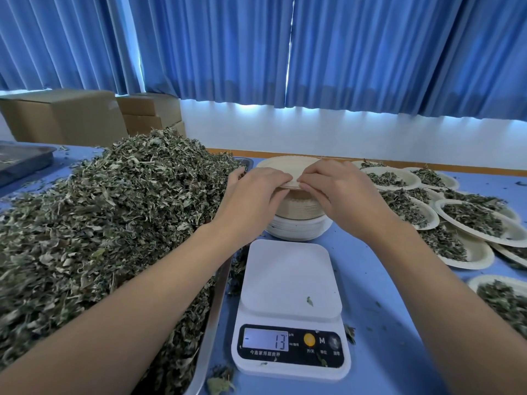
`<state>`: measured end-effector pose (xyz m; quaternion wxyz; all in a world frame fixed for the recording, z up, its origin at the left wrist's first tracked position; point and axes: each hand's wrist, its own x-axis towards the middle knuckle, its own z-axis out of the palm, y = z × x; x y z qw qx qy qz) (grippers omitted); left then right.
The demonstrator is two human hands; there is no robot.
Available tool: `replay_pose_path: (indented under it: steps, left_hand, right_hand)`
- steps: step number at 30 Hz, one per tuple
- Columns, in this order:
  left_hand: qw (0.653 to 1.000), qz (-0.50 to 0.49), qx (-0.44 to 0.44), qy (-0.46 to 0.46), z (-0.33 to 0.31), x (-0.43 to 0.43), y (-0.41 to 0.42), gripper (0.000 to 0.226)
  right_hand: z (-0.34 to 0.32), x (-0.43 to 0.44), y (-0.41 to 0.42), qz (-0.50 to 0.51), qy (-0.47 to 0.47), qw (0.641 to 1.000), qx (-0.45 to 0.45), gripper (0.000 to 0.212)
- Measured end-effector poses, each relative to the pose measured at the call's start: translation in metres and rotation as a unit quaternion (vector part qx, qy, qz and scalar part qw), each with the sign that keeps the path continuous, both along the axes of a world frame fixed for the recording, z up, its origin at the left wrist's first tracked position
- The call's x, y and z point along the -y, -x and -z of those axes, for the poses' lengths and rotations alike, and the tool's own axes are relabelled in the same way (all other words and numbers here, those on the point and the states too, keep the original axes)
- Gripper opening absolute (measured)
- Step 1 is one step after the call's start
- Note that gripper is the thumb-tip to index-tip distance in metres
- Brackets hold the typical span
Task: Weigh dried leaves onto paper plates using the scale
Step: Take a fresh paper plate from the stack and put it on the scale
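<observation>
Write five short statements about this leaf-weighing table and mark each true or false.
Both the left hand and the right hand pinch the top plate of the stack. True.
The scale has a display showing the digits 13. True.
A plate sits on the scale. False: only a leaf scrap lies on it.
The leaf heap is on the person's right. False: it fills the metal tray on the left.
The plates on the right are empty. False: they hold leaves.

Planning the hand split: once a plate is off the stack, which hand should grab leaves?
Probably left. Both pinch the top plate, but the left hand is right beside the leaf pile; the right hand is across the plate stack, nearer the filled plates.
</observation>
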<state>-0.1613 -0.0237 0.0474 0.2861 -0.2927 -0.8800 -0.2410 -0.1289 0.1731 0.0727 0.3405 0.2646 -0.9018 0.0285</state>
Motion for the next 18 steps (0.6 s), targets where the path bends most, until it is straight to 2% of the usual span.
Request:
replay_pose_path:
  steps: [5, 11, 16, 18]
  left_hand:
    - [1.0, -0.012, 0.002, 0.005, -0.001, 0.001, -0.001, 0.021]
    - [0.999, -0.025, -0.019, 0.038, -0.001, -0.003, -0.002, 0.021]
    - [0.995, -0.058, -0.023, 0.077, -0.002, -0.006, -0.002, 0.024]
    - [0.995, -0.056, -0.02, 0.077, -0.003, -0.006, -0.003, 0.028]
  right_hand:
    - [0.003, 0.0, 0.002, -0.009, -0.005, 1.0, -0.017, 0.02]
    - [0.011, -0.004, 0.007, -0.005, -0.06, 0.994, -0.088, 0.013]
    - [0.0, 0.002, 0.009, 0.009, -0.137, 0.984, -0.115, 0.044]
    - [-0.007, 0.004, 0.01, 0.013, -0.16, 0.977, -0.142, 0.041]
